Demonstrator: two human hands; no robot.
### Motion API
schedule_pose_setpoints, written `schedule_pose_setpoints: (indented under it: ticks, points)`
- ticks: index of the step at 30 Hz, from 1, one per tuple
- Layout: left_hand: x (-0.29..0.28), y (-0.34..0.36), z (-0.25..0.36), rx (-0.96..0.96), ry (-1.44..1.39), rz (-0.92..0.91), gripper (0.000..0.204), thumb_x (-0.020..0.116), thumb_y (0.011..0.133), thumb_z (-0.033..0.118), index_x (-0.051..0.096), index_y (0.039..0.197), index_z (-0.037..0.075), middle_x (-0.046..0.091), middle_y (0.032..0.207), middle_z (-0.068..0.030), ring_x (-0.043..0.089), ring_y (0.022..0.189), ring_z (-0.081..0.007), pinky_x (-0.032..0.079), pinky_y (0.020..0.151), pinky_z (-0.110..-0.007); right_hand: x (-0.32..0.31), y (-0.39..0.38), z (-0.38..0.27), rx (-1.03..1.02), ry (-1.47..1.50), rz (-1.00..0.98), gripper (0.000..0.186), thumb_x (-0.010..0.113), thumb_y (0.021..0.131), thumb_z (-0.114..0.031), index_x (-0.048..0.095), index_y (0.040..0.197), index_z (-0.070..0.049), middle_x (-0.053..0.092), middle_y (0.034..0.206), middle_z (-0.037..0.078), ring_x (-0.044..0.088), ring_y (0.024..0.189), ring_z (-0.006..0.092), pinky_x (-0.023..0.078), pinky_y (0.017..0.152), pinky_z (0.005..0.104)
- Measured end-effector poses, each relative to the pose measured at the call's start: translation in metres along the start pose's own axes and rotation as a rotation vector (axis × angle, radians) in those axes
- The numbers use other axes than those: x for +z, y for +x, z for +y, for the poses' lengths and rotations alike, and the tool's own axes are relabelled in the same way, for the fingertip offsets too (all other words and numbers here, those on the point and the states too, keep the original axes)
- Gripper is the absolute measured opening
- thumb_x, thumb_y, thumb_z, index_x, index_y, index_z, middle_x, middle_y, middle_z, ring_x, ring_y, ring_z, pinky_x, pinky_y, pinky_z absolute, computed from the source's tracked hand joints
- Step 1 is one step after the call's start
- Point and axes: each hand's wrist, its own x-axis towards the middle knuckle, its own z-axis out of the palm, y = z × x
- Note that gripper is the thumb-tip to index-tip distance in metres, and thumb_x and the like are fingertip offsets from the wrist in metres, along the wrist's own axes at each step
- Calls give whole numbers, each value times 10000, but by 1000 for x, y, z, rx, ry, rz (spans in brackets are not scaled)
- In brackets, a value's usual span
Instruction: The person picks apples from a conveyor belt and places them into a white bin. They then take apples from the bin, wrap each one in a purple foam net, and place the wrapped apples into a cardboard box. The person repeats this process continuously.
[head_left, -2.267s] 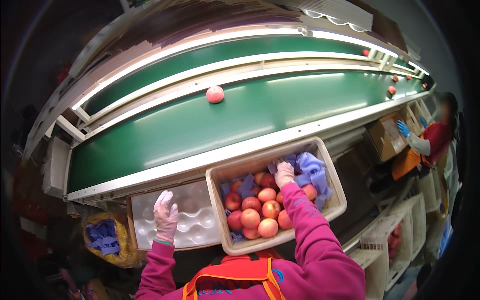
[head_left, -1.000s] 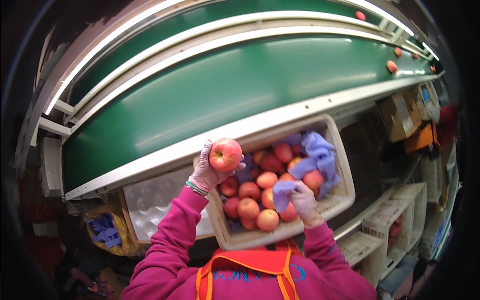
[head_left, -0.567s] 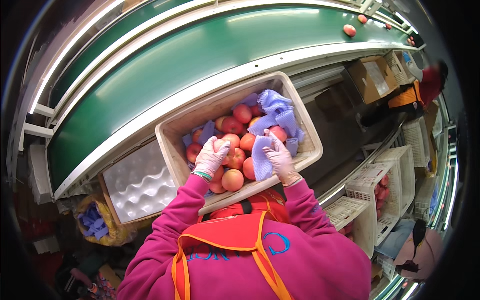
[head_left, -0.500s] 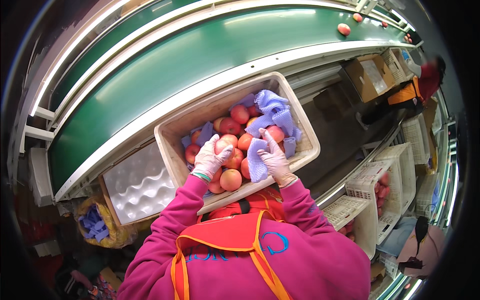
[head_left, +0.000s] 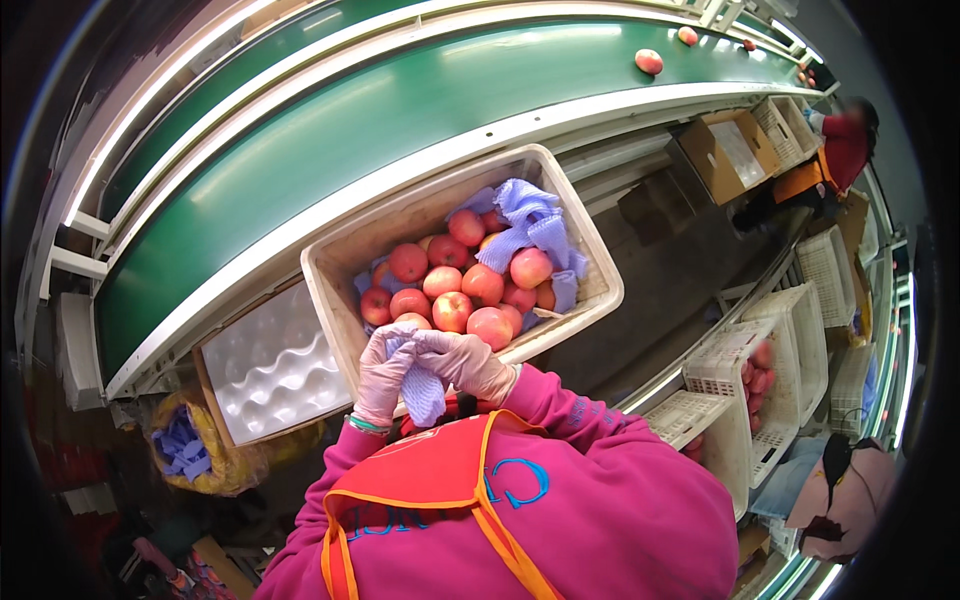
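Observation:
My left hand [head_left: 383, 376] and my right hand [head_left: 468, 365], in pale thin gloves, are closed together on a lilac foam net sleeve [head_left: 425, 390] at the near edge of a cream plastic crate [head_left: 595, 240]; whether an apple is inside the sleeve is hidden. The crate holds several red apples [head_left: 450, 310] and more lilac foam sleeves [head_left: 525, 210]. Left of it, a cardboard box holds a white moulded tray [head_left: 265, 370], and a yellow bag of foam sleeves [head_left: 190, 450] lies lower left.
A green conveyor belt [head_left: 300, 130] runs above, with a few apples [head_left: 648, 62] at the right. A co-worker [head_left: 840, 150] works beside an open cardboard box [head_left: 725, 155]. White crates [head_left: 760, 400], some holding apples, line the right. Another person [head_left: 840, 500] is at lower right.
Both hands have drawn back and come together, bringing the foam sleeve toward my body and lower left. The apple seen earlier in my left hand is no longer clearly visible.

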Motion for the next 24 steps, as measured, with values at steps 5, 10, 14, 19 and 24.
schedule_pose_setpoints:
  ticks: [5, 10, 14, 19, 24]
  points:
    - [-12, -1, -6, -80, -274, 8, 183, 610, 890, 54, 573, 1069, 52, 629, 1007, -21, 601, 927, -111, 498, 841, -261, -5, 9, -20, 98, 68, -4, 224, 622, 912, -147, 637, 1088, -10, 647, 960, 6, 570, 862, 48, 488, 750, 206]
    - [9, -5, 19, -55, -75, -113, 231, 602, 913, 82, 562, 1139, 55, 613, 1049, -9, 577, 996, -108, 460, 897, -268, -21, 17, 27, 204, 131, 17, 168, 585, 922, -209, 604, 896, -45, 565, 804, -9, 515, 767, 59, 450, 681, 233]
    - [-5, -2, -2, 61, -109, -102, 100, 595, 924, 94, 563, 1010, 53, 619, 979, -23, 576, 904, -94, 478, 833, -260, -16, 11, 17, 213, 449, -74, 130, 560, 942, -191, 581, 972, -66, 549, 904, -25, 516, 839, 72, 444, 720, 238]
    - [7, 7, -3, 135, -52, -8, 75, 587, 910, 80, 546, 969, 58, 597, 937, -22, 579, 875, -99, 488, 777, -247, -17, 22, -11, 122, 751, 103, 109, 536, 964, -155, 587, 980, -61, 564, 894, -19, 516, 855, 67, 439, 770, 247]
    - [21, 3, 31, -33, 102, -180, 169, 596, 874, 22, 542, 1034, 40, 571, 970, 8, 544, 863, -71, 455, 807, -225, -29, 28, 11, 341, 1019, -236, 175, 478, 965, -145, 557, 1105, -76, 573, 1041, 29, 536, 952, 131, 451, 852, 266]
